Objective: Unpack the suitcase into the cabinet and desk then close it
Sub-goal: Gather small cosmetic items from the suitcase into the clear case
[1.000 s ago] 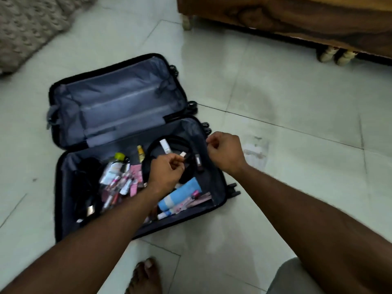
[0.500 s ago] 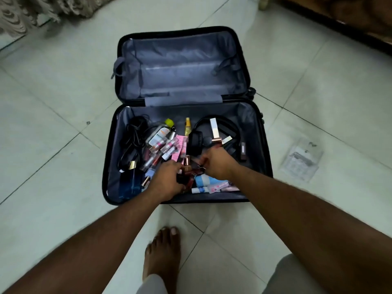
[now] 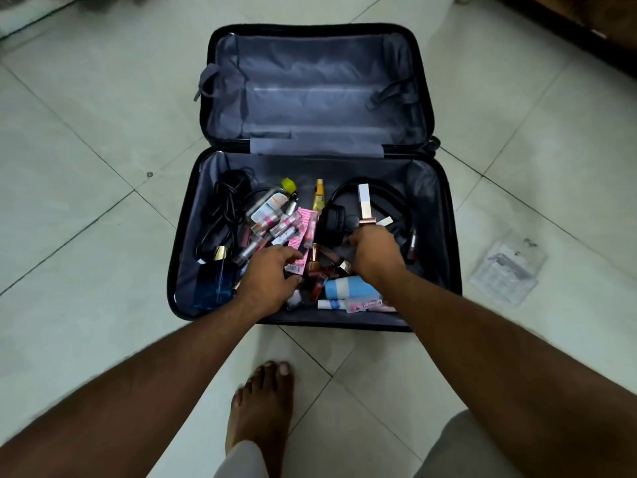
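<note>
Clear plastic packaging (image 3: 506,270) lies on floor tiles beside the suitcase (image 3: 451,257).

We see dim, even, greenish indoor light with no hard shadows. The floor (image 3: 103,115) beyond the hands (image 3: 269,277) carries a soft pale sheen. Wide-angle bending curves the tile lines outward, and the forearms nearest us look slightly smeared.
</note>
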